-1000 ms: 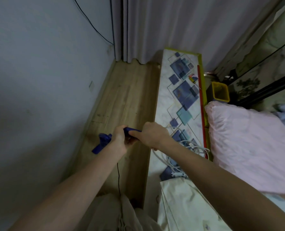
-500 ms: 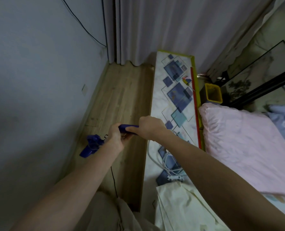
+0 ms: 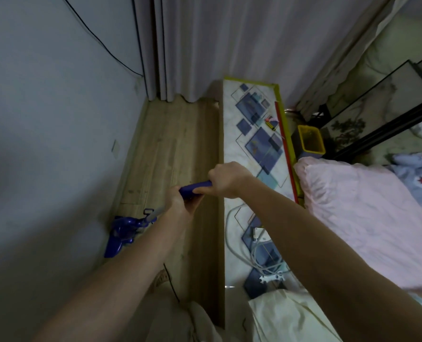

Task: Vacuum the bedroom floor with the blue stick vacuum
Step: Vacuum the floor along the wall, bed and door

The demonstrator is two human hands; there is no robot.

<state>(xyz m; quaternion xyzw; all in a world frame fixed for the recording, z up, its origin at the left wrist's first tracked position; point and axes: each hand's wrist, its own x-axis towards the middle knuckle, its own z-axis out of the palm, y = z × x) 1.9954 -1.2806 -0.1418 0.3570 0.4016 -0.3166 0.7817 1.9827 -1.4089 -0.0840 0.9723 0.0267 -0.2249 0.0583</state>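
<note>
Both hands clasp the vacuum's handle [image 3: 196, 186] — left hand [image 3: 180, 206] lower, right hand [image 3: 226, 180] above — its long axis slanting down-left to the head [image 3: 121, 233] on the floor [image 3: 170, 149] by the wall (nearer the left arm).

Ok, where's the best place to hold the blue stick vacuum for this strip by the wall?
Grip the blue stick vacuum at its handle bar, from above, as the left hand and right hand do: the bar lies nearly level at the top, its body low beside the wall.
</note>
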